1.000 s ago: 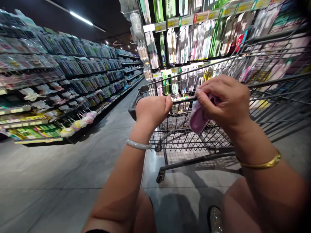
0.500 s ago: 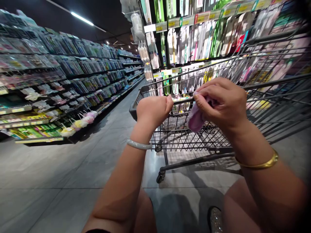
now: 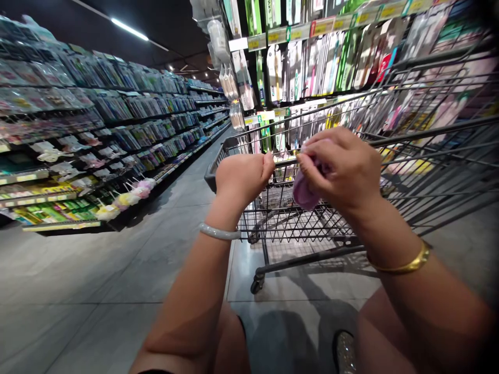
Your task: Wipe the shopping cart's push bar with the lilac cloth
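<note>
My left hand (image 3: 244, 174) is closed at the top rail of a dark metal shopping cart (image 3: 296, 223), near the cart's corner; its fingertips are hidden from me. A lilac cloth (image 3: 304, 191) hangs bunched in my right hand (image 3: 343, 169), which is closed on it just above the same rail. Thumb and fingertips of that hand pinch close to the bar, a short gap to the right of my left hand. Part of the cloth is tucked inside the palm, out of sight.
Behind the cart stands a shelf rack (image 3: 296, 67) with hanging toothbrush-like packs and price strips. Another long shelf (image 3: 128, 109) runs down the left side of the aisle, with pastel puffs (image 3: 128, 197) at its low end. A cart wheel (image 3: 257, 283) rests on the grey tiled floor (image 3: 156, 259).
My right hand has slid a little to the left along the rail with the lilac cloth, closer to my left hand. My left hand has barely shifted.
</note>
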The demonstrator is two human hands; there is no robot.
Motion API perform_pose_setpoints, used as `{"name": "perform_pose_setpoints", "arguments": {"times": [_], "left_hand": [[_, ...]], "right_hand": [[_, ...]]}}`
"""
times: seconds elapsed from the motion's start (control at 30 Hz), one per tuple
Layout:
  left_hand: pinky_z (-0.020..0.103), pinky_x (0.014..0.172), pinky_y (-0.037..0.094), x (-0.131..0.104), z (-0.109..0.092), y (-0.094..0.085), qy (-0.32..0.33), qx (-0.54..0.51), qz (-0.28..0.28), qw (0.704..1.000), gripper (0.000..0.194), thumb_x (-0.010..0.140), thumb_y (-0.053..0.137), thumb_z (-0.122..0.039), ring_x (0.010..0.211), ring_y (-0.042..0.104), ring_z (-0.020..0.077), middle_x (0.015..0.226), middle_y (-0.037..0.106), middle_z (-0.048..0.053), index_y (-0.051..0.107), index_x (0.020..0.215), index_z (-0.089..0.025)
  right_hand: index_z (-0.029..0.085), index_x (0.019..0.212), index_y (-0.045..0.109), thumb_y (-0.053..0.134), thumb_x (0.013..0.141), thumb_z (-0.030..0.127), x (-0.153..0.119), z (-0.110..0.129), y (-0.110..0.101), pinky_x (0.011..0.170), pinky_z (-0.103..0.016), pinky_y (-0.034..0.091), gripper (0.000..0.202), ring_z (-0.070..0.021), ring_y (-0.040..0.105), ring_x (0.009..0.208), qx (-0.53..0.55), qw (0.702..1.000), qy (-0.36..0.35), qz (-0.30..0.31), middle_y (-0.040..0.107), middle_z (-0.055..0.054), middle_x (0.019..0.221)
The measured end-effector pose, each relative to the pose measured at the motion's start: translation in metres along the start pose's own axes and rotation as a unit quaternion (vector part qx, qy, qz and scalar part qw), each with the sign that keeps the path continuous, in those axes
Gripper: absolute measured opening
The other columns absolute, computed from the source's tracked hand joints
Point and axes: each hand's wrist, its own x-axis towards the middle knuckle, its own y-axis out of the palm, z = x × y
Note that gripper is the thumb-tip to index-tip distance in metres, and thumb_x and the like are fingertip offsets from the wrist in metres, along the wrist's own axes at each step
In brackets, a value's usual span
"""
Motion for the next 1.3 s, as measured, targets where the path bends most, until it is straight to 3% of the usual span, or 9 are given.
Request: {"name": "perform_pose_setpoints", "arguments": {"times": [0.13,0.27,0.63,0.77,0.97,1.3], "left_hand": [[0.033,0.053,0.014,0.000,0.002,0.000,0.002,0.000,0.001,1.000,0.063,0.099,0.017,-0.044,0.058,0.054,0.0179,0.066,0.066,0.008,0.065,0.066,-0.019],[0.033,0.053,0.014,0.000,0.003,0.000,0.007,-0.005,-0.001,1.000,0.063,0.099,0.016,-0.044,0.055,0.051,0.0174,0.064,0.064,0.008,0.063,0.063,-0.019],[0.033,0.053,0.014,-0.001,0.008,0.001,-0.002,0.003,-0.005,1.000,0.063,0.099,0.018,-0.045,0.058,0.053,0.0189,0.063,0.063,0.008,0.061,0.061,-0.020],[0.034,0.053,0.013,-0.001,0.009,0.000,0.004,0.005,-0.014,1.000,0.060,0.099,0.019,-0.043,0.057,0.052,0.0182,0.061,0.062,0.007,0.058,0.060,-0.020],[0.033,0.052,0.013,0.001,0.010,0.002,0.009,0.007,-0.013,1.000,0.060,0.099,0.019,-0.044,0.057,0.052,0.0181,0.062,0.062,0.007,0.058,0.060,-0.020],[0.033,0.053,0.013,0.001,0.018,0.007,0.002,0.002,-0.018,1.000,0.058,0.099,0.022,-0.043,0.051,0.040,0.0161,0.057,0.055,0.005,0.052,0.055,-0.020]], "right_hand": [[0.026,0.081,0.067,0.051,0.091,0.041,0.007,-0.029,-0.015,0.074,-0.039,0.045,0.024,-0.0230,0.063,0.087,-0.009,0.996,0.080,-0.031,0.070,-0.007,0.091],[0.029,0.077,0.067,0.051,0.090,0.044,0.009,-0.050,-0.027,0.069,-0.041,0.041,0.025,-0.0251,0.061,0.081,-0.045,0.990,0.118,-0.057,0.069,-0.007,0.083],[0.026,0.082,0.065,0.047,0.092,0.041,0.004,-0.013,-0.011,0.067,-0.038,0.040,0.026,-0.0222,0.061,0.082,-0.071,0.995,0.071,-0.007,0.068,-0.005,0.093],[0.025,0.082,0.066,0.048,0.092,0.039,0.007,-0.021,-0.014,0.071,-0.039,0.042,0.026,-0.0222,0.060,0.084,-0.023,0.997,0.071,0.007,0.068,-0.007,0.092],[0.030,0.076,0.066,0.047,0.092,0.045,0.009,-0.049,-0.026,0.069,-0.041,0.040,0.028,-0.0243,0.059,0.080,-0.047,0.990,0.121,-0.048,0.066,-0.006,0.081],[0.024,0.075,0.063,0.050,0.090,0.039,0.010,-0.028,-0.013,0.065,-0.037,0.034,0.025,-0.0214,0.058,0.078,-0.069,0.993,0.099,-0.022,0.066,-0.007,0.082]]}}
